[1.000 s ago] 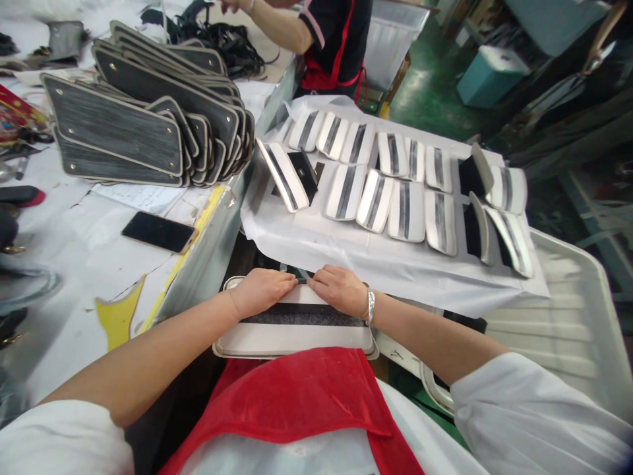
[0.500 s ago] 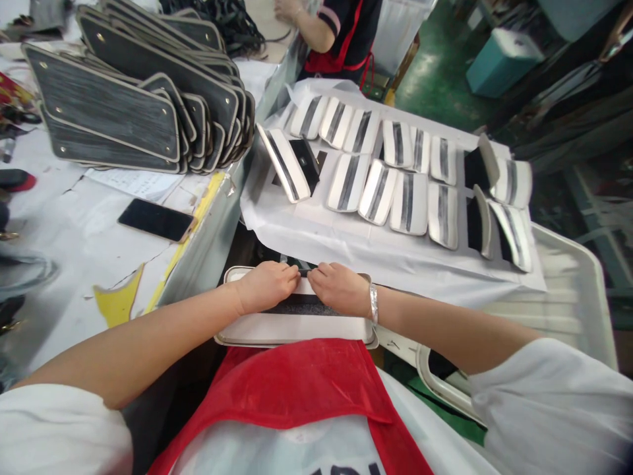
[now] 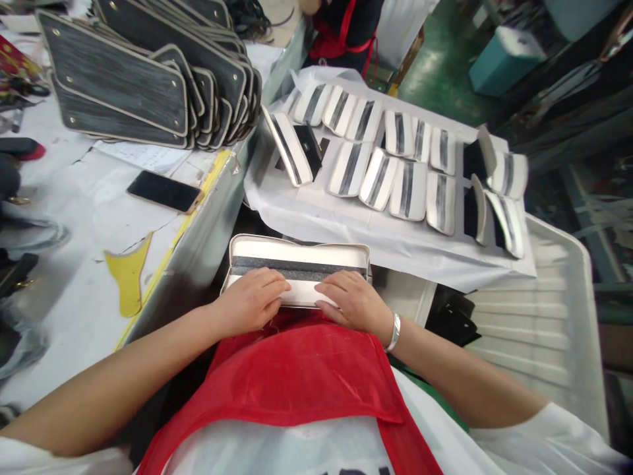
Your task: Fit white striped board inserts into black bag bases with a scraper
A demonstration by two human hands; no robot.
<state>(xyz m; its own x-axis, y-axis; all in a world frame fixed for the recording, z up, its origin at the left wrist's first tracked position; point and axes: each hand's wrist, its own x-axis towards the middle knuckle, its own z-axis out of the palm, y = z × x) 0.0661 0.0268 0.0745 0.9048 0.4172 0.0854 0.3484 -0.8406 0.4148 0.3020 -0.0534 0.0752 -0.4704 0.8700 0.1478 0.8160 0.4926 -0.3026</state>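
A white oblong panel [image 3: 297, 253] with a dark grey strip along its middle lies in front of me, just above my red apron. My left hand [image 3: 251, 301] rests on the panel's near left part, fingers flat and pressing down. My right hand [image 3: 352, 300], with a silver bracelet at the wrist, lies on the near right part in the same way. Both hands sit just below the dark strip.
Beyond it, a white sheet [image 3: 316, 214] carries several similar striped panels [image 3: 390, 181]. A pile of dark grey panels [image 3: 148, 79] and a black phone [image 3: 163, 191] are on the table at left. A white tray [image 3: 554, 316] is at right. Another person [image 3: 346, 26] stands at the far end.
Both hands have slid from the panel's far edge back to its near edge, so the dark strip now shows. The camera has tilted a little.
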